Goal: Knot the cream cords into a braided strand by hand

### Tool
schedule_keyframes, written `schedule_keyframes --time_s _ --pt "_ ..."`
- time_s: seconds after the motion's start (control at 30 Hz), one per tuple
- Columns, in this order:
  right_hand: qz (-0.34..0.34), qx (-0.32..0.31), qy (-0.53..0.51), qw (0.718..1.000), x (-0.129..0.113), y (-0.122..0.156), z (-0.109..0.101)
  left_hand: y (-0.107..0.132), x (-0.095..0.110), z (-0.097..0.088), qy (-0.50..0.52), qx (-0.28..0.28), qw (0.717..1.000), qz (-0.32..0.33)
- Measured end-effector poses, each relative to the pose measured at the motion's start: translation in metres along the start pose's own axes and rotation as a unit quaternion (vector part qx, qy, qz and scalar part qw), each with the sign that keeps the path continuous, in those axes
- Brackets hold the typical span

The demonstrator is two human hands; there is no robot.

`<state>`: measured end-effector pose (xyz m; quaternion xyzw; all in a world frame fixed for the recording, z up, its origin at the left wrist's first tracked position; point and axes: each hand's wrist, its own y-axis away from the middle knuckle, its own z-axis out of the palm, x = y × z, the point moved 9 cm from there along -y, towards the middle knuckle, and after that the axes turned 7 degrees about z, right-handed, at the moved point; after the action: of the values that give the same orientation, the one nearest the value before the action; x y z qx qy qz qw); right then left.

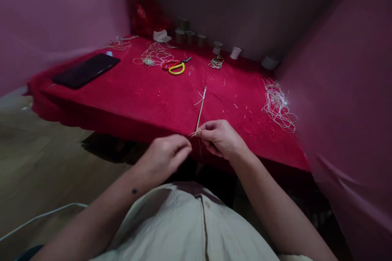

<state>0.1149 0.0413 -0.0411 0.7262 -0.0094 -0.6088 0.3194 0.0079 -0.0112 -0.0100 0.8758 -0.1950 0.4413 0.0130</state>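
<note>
My right hand (pixel 221 138) is closed in a pinch on the near end of a thin pale braided cord (pixel 201 109) that runs up and away over the red cloth-covered table (pixel 128 94). My left hand (pixel 167 157) is closed too, its fingertips pinching loose threads at the same end of the cord, just left of my right hand. Both hands hover at the table's front edge, above my lap.
Red and yellow scissors (pixel 175 66) lie mid-table. A dark phone (pixel 86 70) rests at the left. Tangles of white thread (pixel 278 106) lie at the right and more thread (pixel 154 54) at the back. Several spools (pixel 190 36) line the back wall. Pink walls close in on both sides.
</note>
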Motion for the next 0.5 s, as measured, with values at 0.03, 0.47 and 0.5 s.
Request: schedule_keyframes --time_s 0.03,0.47,0.5 --pt "0.001 -0.002 -0.003 1.000 0.000 0.000 0.000 0.001 -0.006 -0.021 0.042 0.089 0.994 -0.051" --pt "0.005 -0.025 0.010 1.000 0.000 0.000 0.002 -0.028 -0.027 0.014 0.371 0.065 0.906 -0.196" --pt "0.006 -0.019 0.012 1.000 -0.001 0.000 0.002 -0.028 -0.027 0.013 0.361 0.062 0.909 -0.198"
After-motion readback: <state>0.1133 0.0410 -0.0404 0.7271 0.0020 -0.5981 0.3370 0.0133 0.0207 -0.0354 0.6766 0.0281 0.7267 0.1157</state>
